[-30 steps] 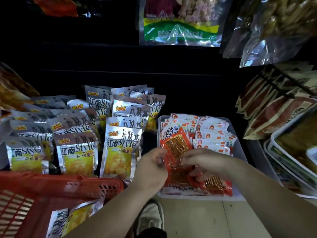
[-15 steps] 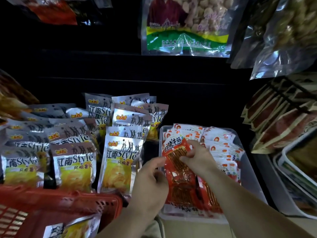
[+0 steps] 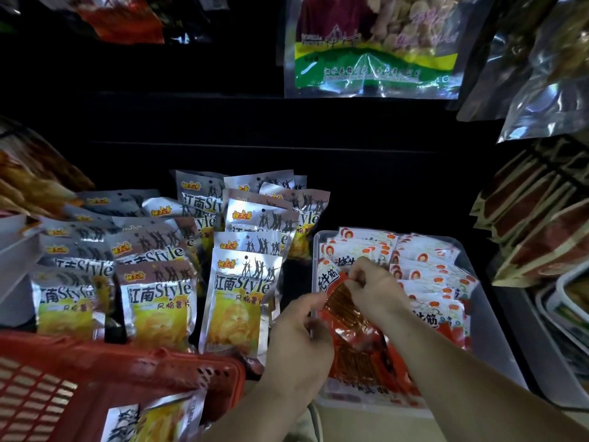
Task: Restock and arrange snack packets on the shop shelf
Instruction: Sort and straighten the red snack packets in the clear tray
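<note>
Head view, looking down: the shop shelf [image 3: 398, 193] runs dark across in front of me, and the red basket [image 3: 111, 371] sits at my lower left with a silver-and-yellow packet lying in it. On the shelf to the left stand the chip packets [image 3: 236, 301], upright in rows. Just to their right is the clear tray [image 3: 492, 342], packed with white-and-orange packets [image 3: 427, 272] standing in files. The red packet [image 3: 350, 323] I am working on is at the front left of that tray, tilted up toward me, and both my hands are clamped on it. My left hand [image 3: 296, 342] pinches its left edge and my right hand [image 3: 374, 290] pinches the top edge near the corner. I judge it light and soft, a thin glossy film over stiff sticks, so it will bend at the seals and may slide between dry fingers. More red packets lie beneath it and could drag along. The flat sealed borders look the safest hold, top seam and side seam, not the filled middle, where squeezing could snap the sticks. To stand it in the row I would hold the top seam and steer the bottom edge with the other hand.
</note>
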{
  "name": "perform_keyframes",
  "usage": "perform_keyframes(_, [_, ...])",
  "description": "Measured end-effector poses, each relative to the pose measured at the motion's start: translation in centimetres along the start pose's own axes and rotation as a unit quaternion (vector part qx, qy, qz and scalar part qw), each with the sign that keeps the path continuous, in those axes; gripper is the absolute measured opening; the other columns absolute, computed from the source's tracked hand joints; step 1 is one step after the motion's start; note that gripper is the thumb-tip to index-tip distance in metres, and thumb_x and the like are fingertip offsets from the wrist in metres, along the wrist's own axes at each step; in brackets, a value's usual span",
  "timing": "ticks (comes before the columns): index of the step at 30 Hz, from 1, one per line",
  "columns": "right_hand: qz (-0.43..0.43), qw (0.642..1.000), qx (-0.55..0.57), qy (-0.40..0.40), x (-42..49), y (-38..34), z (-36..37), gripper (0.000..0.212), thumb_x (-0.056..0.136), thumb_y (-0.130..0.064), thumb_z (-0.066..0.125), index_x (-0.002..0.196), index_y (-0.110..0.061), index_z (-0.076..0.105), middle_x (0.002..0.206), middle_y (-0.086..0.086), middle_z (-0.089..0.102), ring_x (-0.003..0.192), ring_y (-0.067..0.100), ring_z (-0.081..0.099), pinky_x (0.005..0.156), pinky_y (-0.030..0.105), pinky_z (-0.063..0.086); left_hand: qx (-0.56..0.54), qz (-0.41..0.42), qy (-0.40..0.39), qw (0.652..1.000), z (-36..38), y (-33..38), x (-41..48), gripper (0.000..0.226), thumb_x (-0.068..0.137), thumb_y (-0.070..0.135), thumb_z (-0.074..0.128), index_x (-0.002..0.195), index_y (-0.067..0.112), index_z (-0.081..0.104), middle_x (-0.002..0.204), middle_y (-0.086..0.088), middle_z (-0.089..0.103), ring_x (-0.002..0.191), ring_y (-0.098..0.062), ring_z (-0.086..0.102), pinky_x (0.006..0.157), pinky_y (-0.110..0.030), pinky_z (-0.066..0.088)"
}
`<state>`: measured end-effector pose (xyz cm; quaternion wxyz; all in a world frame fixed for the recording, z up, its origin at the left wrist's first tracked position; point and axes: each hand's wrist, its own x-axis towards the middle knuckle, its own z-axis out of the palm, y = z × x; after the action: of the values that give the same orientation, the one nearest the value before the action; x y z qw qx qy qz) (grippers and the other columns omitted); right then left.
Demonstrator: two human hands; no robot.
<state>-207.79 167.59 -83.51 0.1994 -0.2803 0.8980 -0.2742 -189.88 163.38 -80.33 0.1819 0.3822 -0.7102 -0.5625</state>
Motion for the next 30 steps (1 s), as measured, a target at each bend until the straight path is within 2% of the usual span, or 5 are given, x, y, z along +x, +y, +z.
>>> perform_keyframes(11, [-0.016, 0.949, 0.309, 0.061, -3.1, -2.3, -6.1, 0.014, 0.1, -0.025, 0.068, 0.096, -0.025, 0.054, 0.091, 0.012, 0.072, 0.066, 0.022, 0.053, 0.057, 0.026, 0.038, -0.136, -0.038, 0.027, 0.99, -0.5, 1.9, -0.7, 0.057, 0.091, 0.022, 0.078, 0.133, 0.041, 0.046, 0.127, 0.026, 0.057, 0.116, 0.002, 0.057, 0.099, -0.027, 0.049])
perform_keyframes(16, [-0.069, 0.949, 0.307, 0.005, -6.8, -3.1, -8.3, 0.019, 0.102, -0.016, 0.065, 0.096, -0.023, 0.048, 0.068, 0.007, 0.058, 0.055, 0.027, 0.046, 0.06, 0.042, 0.044, -0.153, -0.013, 0.057, 0.986, -0.4, 3.1, -0.6, 0.031, 0.087, -0.006, 0.075, 0.096, 0.015, 0.054, 0.094, -0.014, 0.072, 0.083, -0.03, 0.071, 0.07, -0.039, 0.055])
perform_keyframes(19, [-0.068, 0.944, 0.317, -0.07, -8.2, -2.9, -8.7, 0.032, 0.101, -0.005, 0.064, 0.112, -0.035, 0.062, 0.103, -0.003, 0.076, 0.1, 0.023, 0.07, 0.081, 0.034, 0.053, -0.145, -0.008, 0.047, 0.988, -1.0, 3.9, -1.2, 0.031, 0.086, -0.012, 0.07, 0.089, 0.015, 0.055, 0.09, -0.008, 0.073, 0.082, -0.034, 0.071, 0.071, -0.046, 0.057])
perform_keyframes(24, [-0.061, 0.937, 0.3, -0.166, -8.7, -2.1, -8.9, 0.066, 0.097, 0.004, 0.066, 0.137, -0.047, 0.058, 0.129, -0.02, 0.068, 0.118, -0.002, 0.063, 0.087, 0.017, 0.054, -0.137, -0.044, -0.088, 0.986, -1.6, 5.5, -2.9, 0.072, 0.09, -0.011, 0.066, 0.138, 0.041, 0.054, 0.106, 0.021, 0.074, 0.095, -0.021, 0.075, 0.09, -0.054, 0.06])
perform_keyframes(30, [-0.043, 0.922, 0.324, -0.207, -8.1, -1.8, -9.5, 0.078, 0.085, 0.014, 0.074, 0.14, -0.039, 0.059, 0.13, -0.001, 0.071, 0.119, 0.02, 0.069, 0.101, 0.045, 0.058, -0.166, -0.039, -0.086, 0.982, -1.7, 5.7, -2.8, 0.099, 0.089, -0.012, 0.068, 0.153, 0.051, 0.027, 0.114, 0.025, 0.072, 0.104, -0.007, 0.073, 0.081, -0.029, 0.062])
